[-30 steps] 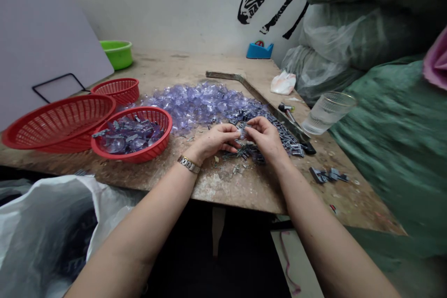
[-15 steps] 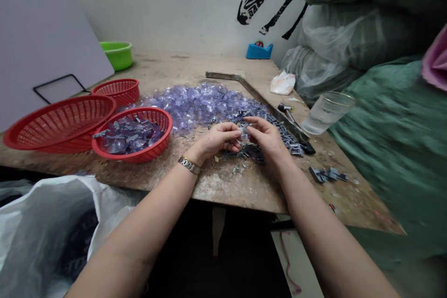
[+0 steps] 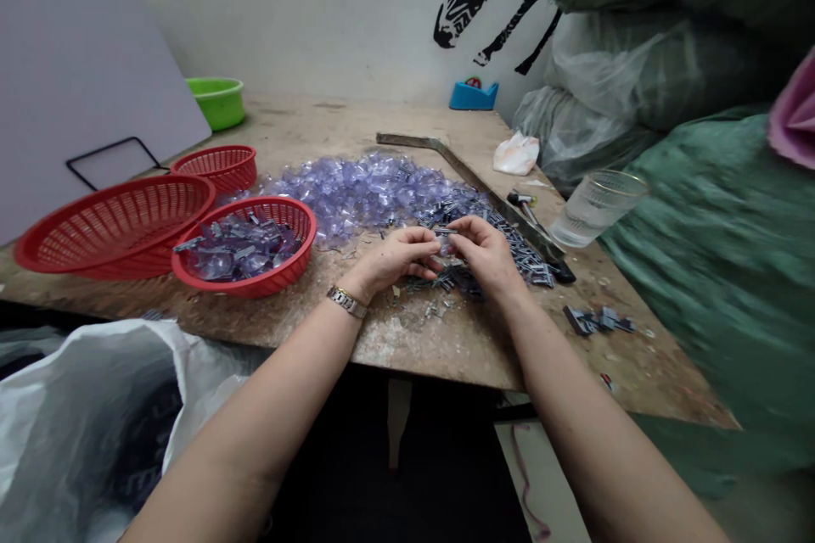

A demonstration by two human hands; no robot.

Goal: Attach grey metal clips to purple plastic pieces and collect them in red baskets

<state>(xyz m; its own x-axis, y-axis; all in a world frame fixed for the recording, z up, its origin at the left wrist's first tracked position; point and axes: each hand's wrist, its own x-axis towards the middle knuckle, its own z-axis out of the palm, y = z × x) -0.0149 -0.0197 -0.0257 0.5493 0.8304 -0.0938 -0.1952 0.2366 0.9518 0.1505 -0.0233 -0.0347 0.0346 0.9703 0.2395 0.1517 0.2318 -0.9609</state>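
Note:
Close together over the near part of the table, my left hand [image 3: 407, 256] and my right hand [image 3: 482, 248] pinch a small clear plastic piece [image 3: 444, 246] between them. A thin dark grey strip [image 3: 445, 231] shows at the right fingertips, against the top of that piece. Under and behind my right hand spreads a heap of small grey slotted parts [image 3: 525, 253]. Beyond my hands lies a wide pile of clear purplish plastic pieces [image 3: 362, 191]. A red basket [image 3: 308, 248] left of my left hand holds clear pieces with grey parts on them.
Two more red baskets [image 3: 115, 225] stand at the left, with a green basin [image 3: 220, 106] behind. A bent metal bar [image 3: 471, 176] edges the piles. A glass of water [image 3: 595, 208], a tape dispenser [image 3: 474, 95] and green sacks [image 3: 719, 271] are on the right.
My right fingers have closed in nearer the clear piece, and the grey strip now shows at its top. The whole view has shifted slightly.

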